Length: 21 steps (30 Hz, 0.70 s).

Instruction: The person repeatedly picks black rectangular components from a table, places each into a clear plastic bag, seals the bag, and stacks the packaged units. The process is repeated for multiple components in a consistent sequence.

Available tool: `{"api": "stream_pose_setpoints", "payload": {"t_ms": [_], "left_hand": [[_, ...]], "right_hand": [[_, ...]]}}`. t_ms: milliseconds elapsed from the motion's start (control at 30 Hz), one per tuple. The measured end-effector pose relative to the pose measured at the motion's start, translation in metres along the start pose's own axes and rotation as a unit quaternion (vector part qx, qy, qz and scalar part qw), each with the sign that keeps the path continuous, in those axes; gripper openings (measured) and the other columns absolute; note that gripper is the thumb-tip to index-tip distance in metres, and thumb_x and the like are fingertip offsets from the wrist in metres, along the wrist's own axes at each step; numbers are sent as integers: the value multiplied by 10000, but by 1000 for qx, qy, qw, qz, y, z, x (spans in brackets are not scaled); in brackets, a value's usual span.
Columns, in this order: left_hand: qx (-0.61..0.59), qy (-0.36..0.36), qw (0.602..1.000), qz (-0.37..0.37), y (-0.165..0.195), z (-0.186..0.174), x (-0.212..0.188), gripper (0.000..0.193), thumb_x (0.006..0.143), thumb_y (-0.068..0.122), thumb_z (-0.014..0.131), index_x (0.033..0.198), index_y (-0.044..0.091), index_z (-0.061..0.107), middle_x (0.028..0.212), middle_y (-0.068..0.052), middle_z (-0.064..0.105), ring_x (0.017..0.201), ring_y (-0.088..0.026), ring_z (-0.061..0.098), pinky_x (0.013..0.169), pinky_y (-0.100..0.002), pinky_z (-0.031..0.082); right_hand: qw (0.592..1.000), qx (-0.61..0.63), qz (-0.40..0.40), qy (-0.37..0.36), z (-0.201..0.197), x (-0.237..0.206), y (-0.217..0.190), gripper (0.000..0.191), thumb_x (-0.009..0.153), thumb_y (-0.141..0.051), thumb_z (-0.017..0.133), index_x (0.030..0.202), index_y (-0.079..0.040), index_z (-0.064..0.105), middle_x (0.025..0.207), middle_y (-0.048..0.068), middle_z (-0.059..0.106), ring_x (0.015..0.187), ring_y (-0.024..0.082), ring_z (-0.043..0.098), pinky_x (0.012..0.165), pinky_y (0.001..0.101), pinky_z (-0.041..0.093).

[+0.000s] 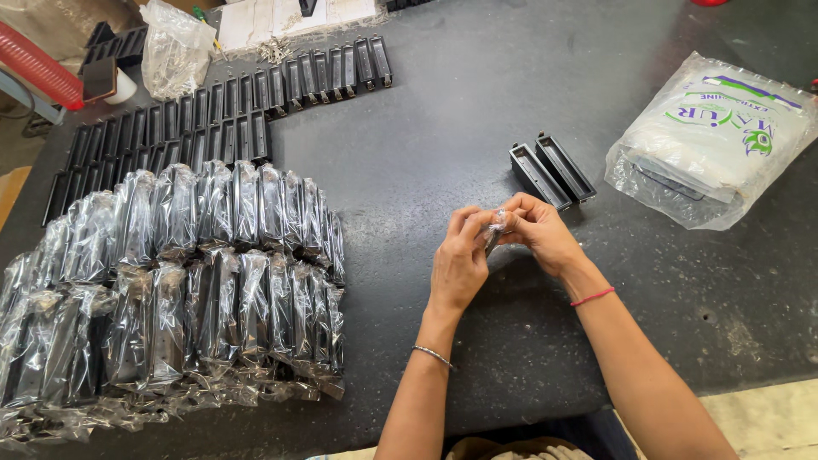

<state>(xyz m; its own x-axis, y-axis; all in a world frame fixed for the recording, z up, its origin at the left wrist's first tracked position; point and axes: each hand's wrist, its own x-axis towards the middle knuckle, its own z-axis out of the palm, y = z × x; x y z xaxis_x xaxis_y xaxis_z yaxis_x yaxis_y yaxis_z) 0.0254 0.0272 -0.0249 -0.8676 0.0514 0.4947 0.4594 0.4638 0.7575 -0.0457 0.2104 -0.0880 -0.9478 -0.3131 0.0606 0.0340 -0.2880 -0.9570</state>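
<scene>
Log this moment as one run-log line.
left hand + right hand: pinching small clear bag | two black trays: beside hands | wrapped trays: stacked left | table: dark

My forearms come up from the lower edge and converge at mid-frame; my left hand [458, 262] shows its back, fingers curled up and pinching; my right hand [538, 230] meets it fingertip to fingertip, knuckles bent; a bangle rings my left wrist, a red thread my right.
</scene>
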Motion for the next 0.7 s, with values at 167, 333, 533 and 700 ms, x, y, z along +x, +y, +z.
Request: {"api": "stream_pose_setpoints", "payload": {"t_ms": [167,333,533,700], "left_hand": [[41,-12,999,-22,3,1,0,291,952,15,612,1192,177,624,1293,-81,594,904,-359,730,738,-468,574],[61,4,998,-15,5,3,1,293,933,5,610,1183,158,622,1302,-92,566,923,-386,712,741,-491,564],[66,28,997,3,9,6,0,202,956,21,617,1133,116,601,1278,-93,568,1041,-364,694,779,-462,586],[60,34,998,0,12,7,0,202,955,14,636,1141,81,594,1258,-103,584,1069,-372,673,802,-469,559]], "right_hand": [[1000,-11,0,-8,3,-5,-9,266,1007,-298,653,1049,-38,696,1015,51,723,936,132,700,837,320,595],[999,-34,8,-13,15,-13,-32,420,993,-399,562,1107,-22,708,1032,60,753,969,141,731,874,307,605],[986,-163,-46,-12,37,-23,-50,283,924,-175,743,1122,18,685,1024,68,724,960,118,678,867,297,557],[991,-127,-38,-9,41,-23,-53,221,971,-186,688,1101,-9,713,1014,42,740,948,104,693,871,291,574]]}}
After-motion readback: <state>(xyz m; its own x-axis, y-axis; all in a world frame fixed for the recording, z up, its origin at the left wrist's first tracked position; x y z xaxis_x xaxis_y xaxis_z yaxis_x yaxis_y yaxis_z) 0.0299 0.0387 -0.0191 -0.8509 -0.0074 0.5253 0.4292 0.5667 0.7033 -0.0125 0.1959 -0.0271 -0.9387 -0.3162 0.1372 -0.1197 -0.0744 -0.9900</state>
